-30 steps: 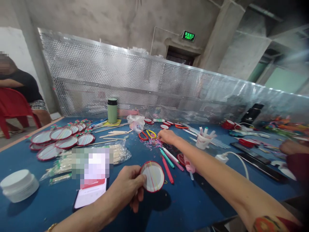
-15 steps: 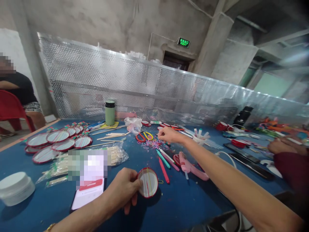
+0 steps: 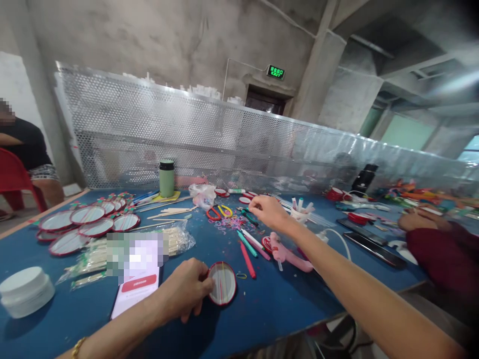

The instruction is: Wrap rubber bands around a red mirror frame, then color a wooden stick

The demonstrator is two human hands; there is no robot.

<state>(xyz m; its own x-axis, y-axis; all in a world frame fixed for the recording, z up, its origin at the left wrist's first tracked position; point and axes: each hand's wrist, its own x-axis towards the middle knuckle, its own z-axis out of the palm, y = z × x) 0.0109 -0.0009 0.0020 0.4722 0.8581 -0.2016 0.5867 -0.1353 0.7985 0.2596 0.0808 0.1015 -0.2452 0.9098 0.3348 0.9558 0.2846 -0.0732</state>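
Observation:
My left hand (image 3: 185,290) grips a small round white disc with a red rim (image 3: 222,282), crossed by thin elastic bands, and holds it on edge just above the blue table (image 3: 262,319). My right hand (image 3: 270,211) reaches out over a scatter of small coloured rubber bands (image 3: 229,224), raised a little off the table, fingers pinched together; what they pinch is too small to see. Coloured pens (image 3: 247,247) lie between the two hands.
A phone (image 3: 135,289) lies left of the disc. Finished red-rimmed discs (image 3: 84,223), bagged wooden sticks (image 3: 175,240), a white disc stack (image 3: 26,297), a green flask (image 3: 166,178), scissors (image 3: 219,212) and a perforated metal screen (image 3: 224,139) surround. Another person's arm (image 3: 437,239) rests at right.
My right hand has lifted from the rubber bands and pulled slightly back and right. The left hand has tilted the disc more on edge. The view has swung upward.

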